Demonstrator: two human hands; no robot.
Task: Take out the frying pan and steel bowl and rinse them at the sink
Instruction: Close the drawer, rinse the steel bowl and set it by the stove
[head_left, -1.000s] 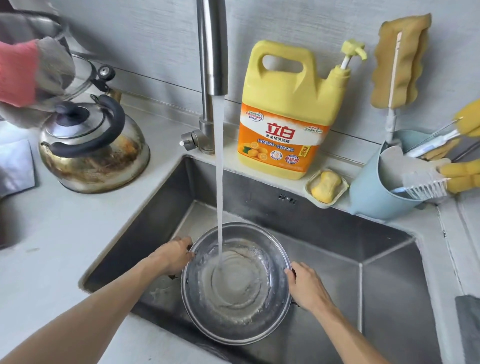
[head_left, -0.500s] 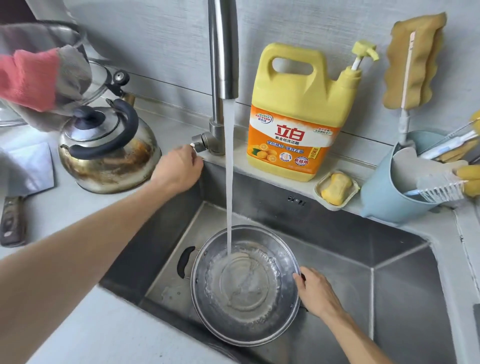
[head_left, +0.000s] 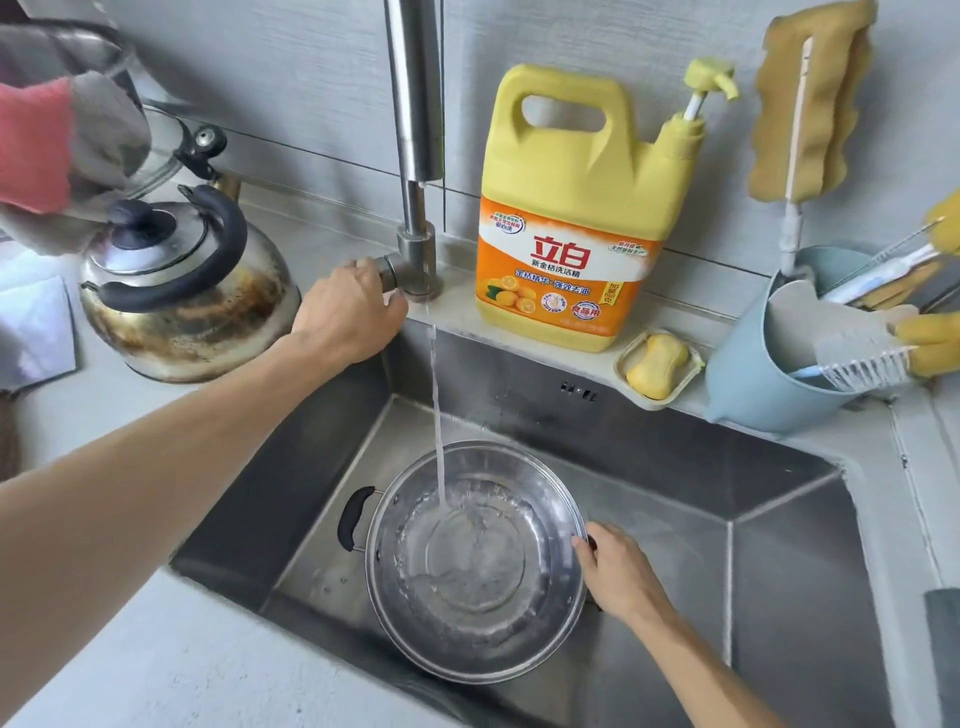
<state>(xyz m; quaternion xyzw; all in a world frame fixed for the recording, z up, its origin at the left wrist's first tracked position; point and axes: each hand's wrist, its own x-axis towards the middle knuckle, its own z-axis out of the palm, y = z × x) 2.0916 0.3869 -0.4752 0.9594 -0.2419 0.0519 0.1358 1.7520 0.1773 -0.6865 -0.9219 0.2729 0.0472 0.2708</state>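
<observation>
While a thin stream of water (head_left: 435, 395) falls from the tap (head_left: 415, 104), the steel bowl (head_left: 475, 561) sits low in the sink (head_left: 779, 571), near its front left corner, on a pan whose black handle (head_left: 355, 517) shows at the bowl's left. The left hand (head_left: 350, 312) has its grip closed around the tap lever (head_left: 390, 270) at the sink's back edge. The right hand (head_left: 615, 571) holds the bowl's right rim in a narrow grip.

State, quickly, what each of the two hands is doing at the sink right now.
Left hand: closed around the tap handle.
Right hand: gripping the right rim of the steel bowl, under the thin water stream.
</observation>
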